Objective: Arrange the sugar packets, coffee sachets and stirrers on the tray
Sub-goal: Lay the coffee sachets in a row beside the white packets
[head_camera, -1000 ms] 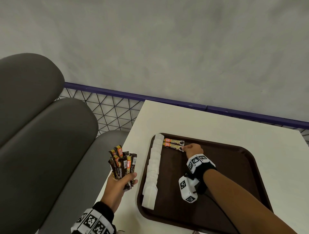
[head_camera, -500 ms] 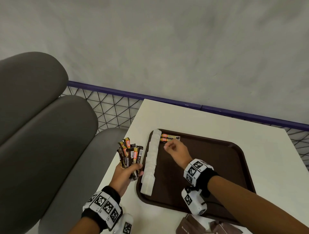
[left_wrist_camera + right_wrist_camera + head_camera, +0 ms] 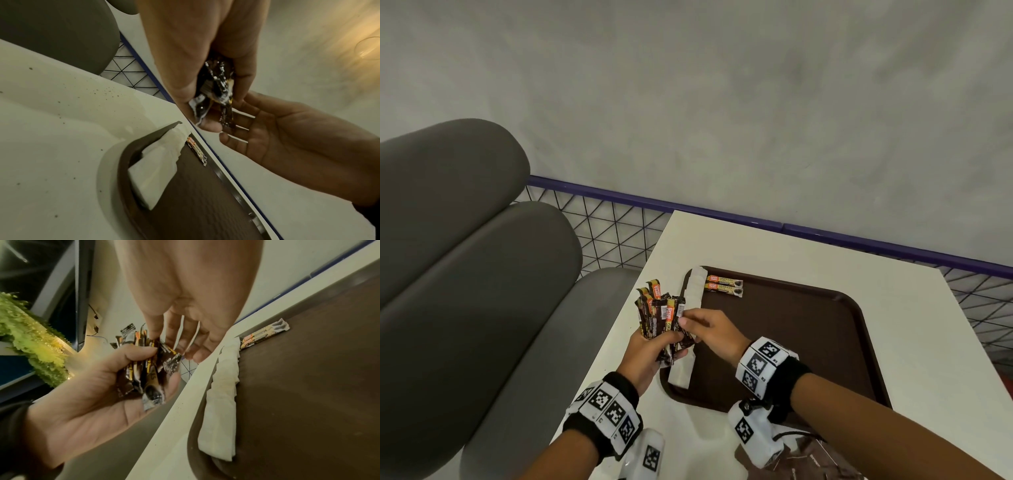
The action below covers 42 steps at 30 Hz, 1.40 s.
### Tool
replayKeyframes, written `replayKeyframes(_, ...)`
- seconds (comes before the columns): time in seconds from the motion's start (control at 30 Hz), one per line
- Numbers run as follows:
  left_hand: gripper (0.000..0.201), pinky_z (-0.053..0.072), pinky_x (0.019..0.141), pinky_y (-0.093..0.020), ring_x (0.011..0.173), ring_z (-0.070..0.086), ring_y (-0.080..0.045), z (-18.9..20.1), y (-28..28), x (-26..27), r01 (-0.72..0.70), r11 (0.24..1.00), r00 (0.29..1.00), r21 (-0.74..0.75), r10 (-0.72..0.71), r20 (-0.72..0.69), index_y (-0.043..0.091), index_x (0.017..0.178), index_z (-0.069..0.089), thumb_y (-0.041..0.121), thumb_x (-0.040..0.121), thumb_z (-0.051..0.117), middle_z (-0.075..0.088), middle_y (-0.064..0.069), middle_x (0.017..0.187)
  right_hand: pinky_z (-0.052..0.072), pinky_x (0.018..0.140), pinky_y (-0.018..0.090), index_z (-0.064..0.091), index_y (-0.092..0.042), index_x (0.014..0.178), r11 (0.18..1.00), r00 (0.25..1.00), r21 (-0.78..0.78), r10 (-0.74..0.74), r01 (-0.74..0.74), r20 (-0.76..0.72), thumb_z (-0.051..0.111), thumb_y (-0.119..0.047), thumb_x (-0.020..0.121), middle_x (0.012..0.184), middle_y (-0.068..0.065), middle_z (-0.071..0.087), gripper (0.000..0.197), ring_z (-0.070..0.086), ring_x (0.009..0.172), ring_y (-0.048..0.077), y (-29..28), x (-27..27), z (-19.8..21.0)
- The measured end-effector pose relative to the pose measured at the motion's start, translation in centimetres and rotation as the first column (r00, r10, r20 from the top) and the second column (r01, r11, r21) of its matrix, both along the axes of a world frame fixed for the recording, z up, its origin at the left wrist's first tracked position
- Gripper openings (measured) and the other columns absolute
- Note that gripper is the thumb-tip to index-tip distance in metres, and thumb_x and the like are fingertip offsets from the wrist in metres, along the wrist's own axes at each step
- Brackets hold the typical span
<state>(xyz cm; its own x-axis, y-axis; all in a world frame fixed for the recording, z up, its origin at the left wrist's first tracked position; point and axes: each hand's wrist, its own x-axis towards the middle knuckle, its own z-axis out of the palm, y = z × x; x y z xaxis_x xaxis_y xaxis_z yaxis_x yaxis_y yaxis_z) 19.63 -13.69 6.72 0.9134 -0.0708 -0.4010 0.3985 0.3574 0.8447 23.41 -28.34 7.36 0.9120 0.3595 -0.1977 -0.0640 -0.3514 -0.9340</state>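
A white desk [image 3: 808,253] carries a brown tray [image 3: 808,342]. A row of white sugar packets [image 3: 693,308] lines the tray's left edge, partly hidden by the hands. Two coffee sachets [image 3: 723,285] lie beside it. The left hand [image 3: 645,356] grips a sachet bundle [image 3: 661,315]; right hand [image 3: 714,330] fingers touch it, grip unclear.

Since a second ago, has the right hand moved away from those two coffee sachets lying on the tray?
Yes. The right hand has left the two sachets at the tray's far corner and come back toward the bundle of sachets in the left hand.
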Motion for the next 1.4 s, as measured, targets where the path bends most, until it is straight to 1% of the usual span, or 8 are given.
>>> replayKeyframes(0.23, 0.034, 0.058, 0.077, -0.036, 0.094, 0.067, -0.029, 0.4, 0.1, -0.3, 0.008, 0.998, 0.999, 0.062, -0.01, 0.031, 0.002, 0.113, 0.061, -0.004, 0.08, 0.064, 0.068, -0.022, 0.105, 0.052, 0.061, 0.019, 0.055, -0.008, 0.09, 0.959, 0.977, 0.218, -0.152, 0.183, -0.151, 0.062, -0.005, 0.085, 0.08, 0.006, 0.063, 0.009, 0.062, 0.065, 0.01, -0.9, -0.5, 0.9)
replayKeyframes(0.47, 0.026, 0.049, 0.09, -0.047, 0.092, 0.065, -0.033, -0.1, 0.9, 0.1, -0.098, 0.991, 0.994, 0.086, 0.094, 0.051, 0.007, 0.099, 0.065, 0.004, 0.075, 0.073, 0.07, -0.015, 0.089, 0.049, 0.05, 0.02, 0.057, -0.007, 0.095, 0.95, 0.963, 0.254, -0.122, 0.183, -0.239, 0.057, -0.01, 0.09, 0.075, 0.009, 0.065, 0.006, 0.057, 0.048, 0.01, -2.5, -0.5, 1.8)
replayKeyframes(0.67, 0.018, 0.05, 0.088, -0.044, 0.094, 0.065, -0.032, 0.3, 0.9, 0.8, -0.11, 0.99, 0.991, 0.086, 0.104, 0.079, 0.011, 0.096, 0.065, 0.002, 0.08, 0.067, 0.072, -0.012, 0.085, 0.043, 0.062, 0.009, 0.055, -0.018, 0.079, 0.985, 0.988, 0.08, -0.152, 0.15, 0.013, 0.069, -0.005, 0.078, 0.077, -0.005, 0.057, 0.02, 0.051, 0.067, 0.003, -2.8, -0.1, 1.2)
replayKeyframes(0.87, 0.024, 0.048, 0.091, -0.048, 0.088, 0.063, -0.033, 0.2, 0.6, 1.0, -0.105, 0.989, 0.993, 0.107, 0.099, 0.067, 0.008, 0.104, 0.061, 0.004, 0.081, 0.066, 0.07, -0.015, 0.095, 0.043, 0.07, 0.013, 0.05, -0.02, 0.076, 0.995, 0.988, -0.002, -0.1, 0.101, 0.121, 0.069, 0.002, 0.075, 0.078, -0.008, 0.053, 0.029, 0.05, 0.075, 0.006, -2.7, -0.4, 1.2)
replayKeyframes(0.97, 0.029, 0.053, 0.078, -0.041, 0.085, 0.067, -0.029, 0.1, 0.4, 1.0, -0.094, 0.987, 0.994, 0.133, 0.086, 0.065, 0.004, 0.109, 0.061, 0.003, 0.081, 0.066, 0.07, -0.018, 0.097, 0.043, 0.064, 0.008, 0.048, -0.019, 0.075, 0.995, 0.983, 0.015, -0.101, 0.1, 0.155, 0.067, 0.007, 0.075, 0.077, -0.006, 0.052, 0.032, 0.049, 0.071, 0.005, -2.5, -0.6, 1.3)
replayKeyframes(1.03, 0.028, 0.05, 0.065, -0.031, 0.074, 0.066, -0.022, -0.1, 0.2, 1.0, -0.089, 0.981, 0.994, 0.173, 0.078, 0.072, 0.003, 0.108, 0.062, 0.004, 0.08, 0.067, 0.07, -0.019, 0.094, 0.044, 0.064, 0.007, 0.048, -0.019, 0.077, 0.996, 0.986, 0.021, -0.084, 0.082, 0.147, 0.068, 0.006, 0.074, 0.079, -0.006, 0.052, 0.032, 0.049, 0.072, 0.006, -2.5, -0.6, 1.2)
replayKeyframes(1.23, 0.041, 0.045, 0.068, -0.033, 0.085, 0.063, -0.029, -0.3, 0.3, 1.3, -0.142, 0.969, 0.989, 0.2, 0.129, 0.078, 0.01, 0.102, 0.065, 0.019, 0.063, 0.076, 0.07, -0.02, 0.095, 0.043, 0.069, 0.006, 0.056, -0.013, 0.105, 0.974, 0.976, 0.069, -0.218, 0.216, 0.023, 0.066, -0.015, 0.082, 0.089, -0.008, 0.053, 0.025, 0.05, 0.082, 0.002, -3.7, -0.4, 0.1)
replayKeyframes(1.4, 0.038, 0.046, 0.07, -0.034, 0.089, 0.063, -0.031, -0.9, 0.3, 1.7, -0.153, 0.971, 0.988, 0.185, 0.145, 0.057, 0.008, 0.102, 0.064, 0.014, 0.067, 0.077, 0.07, -0.019, 0.096, 0.044, 0.056, 0.011, 0.065, -0.01, 0.093, 0.956, 0.958, 0.098, -0.264, 0.275, -0.108, 0.059, -0.011, 0.088, 0.076, -0.003, 0.059, 0.008, 0.05, 0.068, 0.006, -5.4, 0.1, -1.4)
